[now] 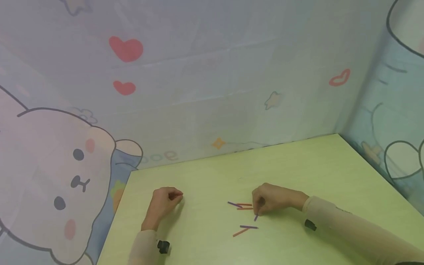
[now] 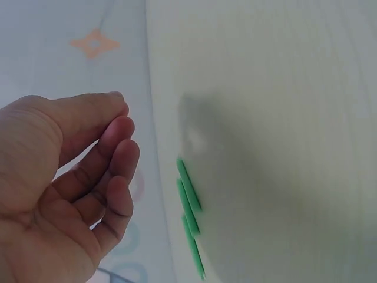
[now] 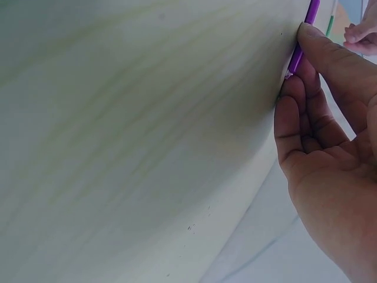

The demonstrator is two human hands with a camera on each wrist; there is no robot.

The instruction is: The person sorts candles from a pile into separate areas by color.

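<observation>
My right hand (image 1: pixel 269 198) pinches a purple stick (image 1: pixel 256 217) between thumb and fingertips, low over the table; the right wrist view shows the stick (image 3: pixel 312 12) rising from between the fingers. To its left lie a purple stick (image 1: pixel 233 203) and two orange-red sticks (image 1: pixel 244 209). Nearer the front edge another purple stick (image 1: pixel 248 227) lies beside an orange one (image 1: pixel 240 232). My left hand (image 1: pixel 162 203) hovers at the left, fingers loosely curled and thumb tip by the index finger, nothing visible between them. Beneath it, in the left wrist view, three green sticks (image 2: pixel 188 206) lie in a slanting line.
The yellow-green table (image 1: pixel 205 176) ends at the back against a patterned cloth (image 1: pixel 198 121). More printed cloth hangs on the left and right sides. Dark wrist devices sit at both sleeves (image 1: pixel 351 226).
</observation>
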